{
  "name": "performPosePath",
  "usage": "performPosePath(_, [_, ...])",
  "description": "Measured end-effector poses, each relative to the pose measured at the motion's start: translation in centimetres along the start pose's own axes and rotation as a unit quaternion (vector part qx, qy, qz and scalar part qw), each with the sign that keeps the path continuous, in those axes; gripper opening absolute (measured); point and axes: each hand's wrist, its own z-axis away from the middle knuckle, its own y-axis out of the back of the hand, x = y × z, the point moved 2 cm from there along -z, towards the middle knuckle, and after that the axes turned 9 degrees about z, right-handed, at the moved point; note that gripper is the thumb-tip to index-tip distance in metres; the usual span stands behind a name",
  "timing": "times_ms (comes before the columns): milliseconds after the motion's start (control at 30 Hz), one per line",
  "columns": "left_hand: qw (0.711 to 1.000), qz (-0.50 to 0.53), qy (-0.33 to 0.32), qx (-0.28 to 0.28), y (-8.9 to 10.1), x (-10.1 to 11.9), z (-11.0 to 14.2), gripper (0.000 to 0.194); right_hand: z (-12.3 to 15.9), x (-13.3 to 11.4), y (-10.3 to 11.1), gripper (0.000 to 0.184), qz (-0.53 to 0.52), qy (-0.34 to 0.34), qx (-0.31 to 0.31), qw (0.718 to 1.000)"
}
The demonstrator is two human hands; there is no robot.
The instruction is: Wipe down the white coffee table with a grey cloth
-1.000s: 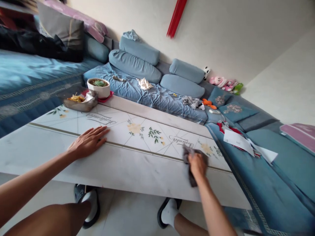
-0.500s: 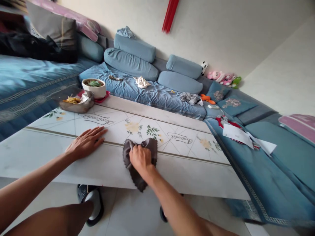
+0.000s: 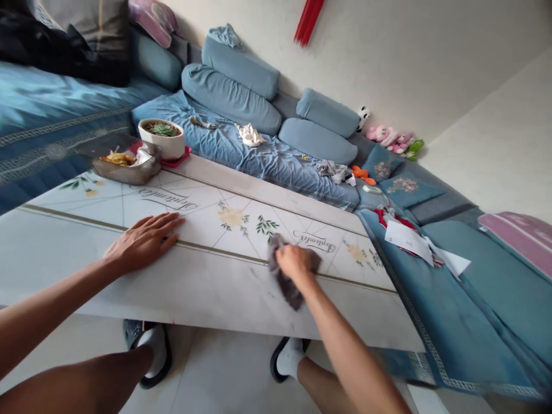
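The left hand (image 3: pixel 144 241) and right hand (image 3: pixel 295 263) end bare forearms entering from about eight and five o'clock, and a bare thigh (image 3: pixel 77 388) crosses the corner at seven. Near six o'clock, each foot wears a white sock (image 3: pixel 156 348) in a dark slipper (image 3: pixel 129 332), its strap pattern hard to make out from this angle.

a white succulent pot (image 3: pixel 161 138) sits beside a food tray (image 3: pixel 125 170); blue bolster cushions (image 3: pixel 230 98) and plush toys (image 3: pixel 390 139) line the wall (image 3: pixel 431 69).
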Motion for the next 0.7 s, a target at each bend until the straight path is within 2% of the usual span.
performPosePath(67, [1.000,-0.009,0.000,-0.006,0.0,0.0,0.0,0.076,0.7,-5.5,-0.3,0.050,-0.032,0.075,0.029,0.996])
performPosePath(100, [1.000,-0.014,0.001,-0.011,0.1,0.0,0.0,0.077,1.2,-7.2,-0.5,0.049,-0.045,0.109,0.044,0.992])
performPosePath(167, [0.999,-0.026,0.007,-0.022,0.1,-0.1,0.1,0.079,2.7,-8.1,-1.3,0.045,-0.063,0.160,0.067,0.983])
performPosePath(200, [0.999,-0.031,0.010,-0.028,0.1,-0.1,0.1,0.080,3.7,-7.2,-2.0,0.043,-0.065,0.172,0.073,0.980])
performPosePath(267, [0.999,-0.034,0.012,-0.032,0.0,-0.3,0.2,0.082,6.3,-3.6,-4.0,0.041,-0.055,0.168,0.068,0.982])
performPosePath(367, [1.000,-0.023,0.001,-0.012,-0.4,-0.6,0.3,0.081,10.0,3.4,-7.5,0.040,-0.012,0.111,0.035,0.993])
performPosePath(433, [1.000,-0.018,-0.007,0.008,-0.6,-0.9,0.3,0.079,10.9,6.6,-9.0,0.041,0.017,0.079,0.016,0.997])
performPosePath(467, [1.000,-0.017,-0.011,0.015,-0.7,-1.0,0.3,0.079,10.6,7.4,-9.3,0.042,0.032,0.066,0.008,0.997])
performPosePath(533, [1.000,-0.019,-0.013,0.021,-0.8,-1.0,0.3,0.078,8.2,7.7,-8.9,0.047,0.058,0.044,-0.004,0.997])
performPosePath(600, [1.000,-0.020,-0.011,0.017,-0.6,-0.9,0.2,0.078,3.8,6.8,-7.2,0.052,0.066,0.011,-0.003,0.998])
performPosePath(700, [1.000,-0.018,-0.001,0.009,-0.3,-0.5,0.2,0.077,-4.1,5.0,-3.0,0.054,0.040,-0.024,0.006,0.999])
